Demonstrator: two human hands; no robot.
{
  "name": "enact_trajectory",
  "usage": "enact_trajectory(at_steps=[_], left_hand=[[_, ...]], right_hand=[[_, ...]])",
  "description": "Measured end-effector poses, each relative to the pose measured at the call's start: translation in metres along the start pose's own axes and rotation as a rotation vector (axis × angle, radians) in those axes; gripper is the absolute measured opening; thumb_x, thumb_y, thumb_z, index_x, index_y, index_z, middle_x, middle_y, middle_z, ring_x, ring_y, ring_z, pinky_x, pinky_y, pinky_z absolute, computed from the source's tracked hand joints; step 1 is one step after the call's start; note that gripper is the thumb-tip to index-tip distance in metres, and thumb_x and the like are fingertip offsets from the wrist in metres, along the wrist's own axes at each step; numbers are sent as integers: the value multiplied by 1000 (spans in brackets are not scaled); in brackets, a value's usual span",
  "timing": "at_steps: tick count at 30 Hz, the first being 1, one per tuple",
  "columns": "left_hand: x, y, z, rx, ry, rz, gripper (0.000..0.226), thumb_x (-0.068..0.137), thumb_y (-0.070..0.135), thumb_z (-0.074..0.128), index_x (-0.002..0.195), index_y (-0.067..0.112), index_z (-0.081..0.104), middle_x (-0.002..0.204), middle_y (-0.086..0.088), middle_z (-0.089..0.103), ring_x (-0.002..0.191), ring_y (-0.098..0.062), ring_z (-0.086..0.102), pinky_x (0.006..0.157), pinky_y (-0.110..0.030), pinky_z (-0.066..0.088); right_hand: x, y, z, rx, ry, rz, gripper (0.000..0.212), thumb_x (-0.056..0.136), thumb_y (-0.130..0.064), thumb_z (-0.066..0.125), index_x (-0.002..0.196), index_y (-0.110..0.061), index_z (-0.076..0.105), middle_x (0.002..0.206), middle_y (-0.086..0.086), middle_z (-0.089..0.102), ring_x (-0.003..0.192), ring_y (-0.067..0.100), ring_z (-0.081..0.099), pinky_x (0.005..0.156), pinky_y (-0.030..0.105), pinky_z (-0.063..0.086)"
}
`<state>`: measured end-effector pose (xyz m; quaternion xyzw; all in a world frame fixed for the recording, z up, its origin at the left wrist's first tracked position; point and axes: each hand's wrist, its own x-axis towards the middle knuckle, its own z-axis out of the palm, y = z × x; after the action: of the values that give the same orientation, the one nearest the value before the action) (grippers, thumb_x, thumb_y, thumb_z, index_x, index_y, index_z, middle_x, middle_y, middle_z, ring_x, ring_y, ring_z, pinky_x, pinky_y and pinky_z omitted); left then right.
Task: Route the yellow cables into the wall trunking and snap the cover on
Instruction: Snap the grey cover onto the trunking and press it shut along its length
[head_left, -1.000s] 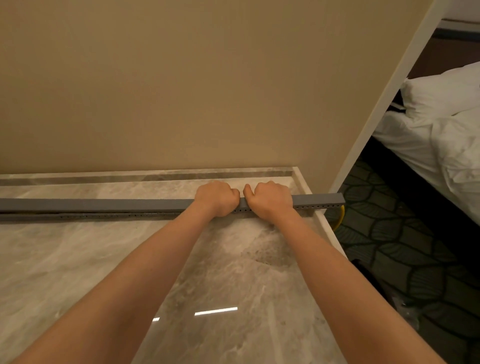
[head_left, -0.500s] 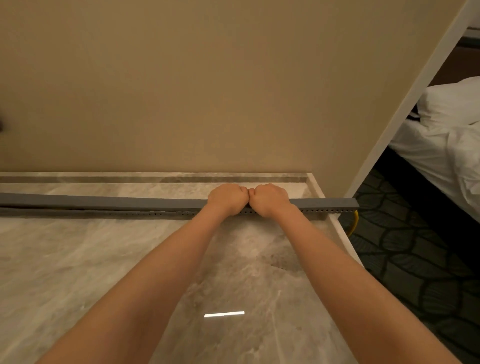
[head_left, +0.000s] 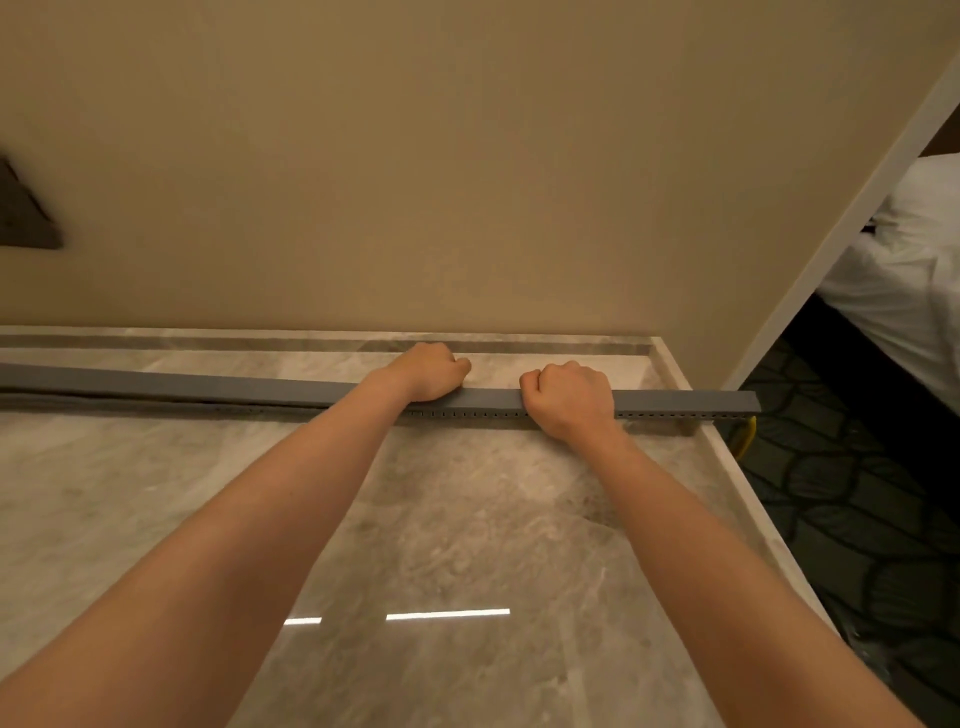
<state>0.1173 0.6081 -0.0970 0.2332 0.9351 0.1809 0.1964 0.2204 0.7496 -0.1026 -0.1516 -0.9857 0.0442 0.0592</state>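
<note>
A long grey trunking (head_left: 156, 387) lies across the marble surface, parallel to the beige wall, with its grey cover (head_left: 685, 401) on top and a row of slots along its near side. My left hand (head_left: 431, 371) is a closed fist pressing down on the cover near the middle. To its right, a short gap away, my right hand (head_left: 569, 402) is also a fist on the cover. A loop of yellow cable (head_left: 745, 436) shows below the trunking's right end, past the surface edge. The cables inside the trunking are hidden.
The marble surface (head_left: 467, 519) ends at a raised pale edge (head_left: 737, 493) on the right, with dark patterned carpet (head_left: 857, 519) beyond. A white bed (head_left: 914, 291) stands at the far right. A dark object (head_left: 26, 218) hangs on the wall at the left.
My fists were touching half a second ago; now they are apart, with the right hand shifted right along the cover. The view has also turned slightly left.
</note>
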Motion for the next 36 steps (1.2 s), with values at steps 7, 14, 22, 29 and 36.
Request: enact_trajectory(at_steps=[7,14,22,29,36], left_hand=[[-6,-17,-8,45,-7,36,49,98,28,33,52,12,30,59,-6,38,54,-20,35,51,-30,24],[-14,-48,-21,70,-6,-30,48,100,26,29,79,-2,62,102,-23,60,96,-34,54,84,-36,41],[-18,-56,-6,76,64,-51,30,96,26,31,83,9,52,110,-16,64,83,-25,49,73,-31,39],[-24,-54,-6,65,105,-59,31,95,27,32,78,9,52,88,-8,54,81,-24,49,71,-31,37],[-45,-76,-41,-27,96,43,35,95,20,35,73,8,59,94,-15,63,90,-31,55,75,-36,42]], right_hand=[[13,-19,-22,15,-293,27,43,98,-29,26,78,-4,55,100,16,56,97,32,54,80,33,39],[26,-109,-3,194,-333,-14,43,98,-27,27,111,-3,61,122,16,60,113,32,55,83,33,40],[16,-113,8,139,-224,-25,41,95,-22,31,102,-1,65,112,18,65,103,33,60,78,33,42],[18,-112,8,132,-240,1,43,96,-24,29,101,-1,65,111,18,64,102,32,59,78,33,41],[28,-142,-7,64,-306,-69,40,97,-26,31,108,-3,63,120,18,62,111,33,57,83,34,43]])
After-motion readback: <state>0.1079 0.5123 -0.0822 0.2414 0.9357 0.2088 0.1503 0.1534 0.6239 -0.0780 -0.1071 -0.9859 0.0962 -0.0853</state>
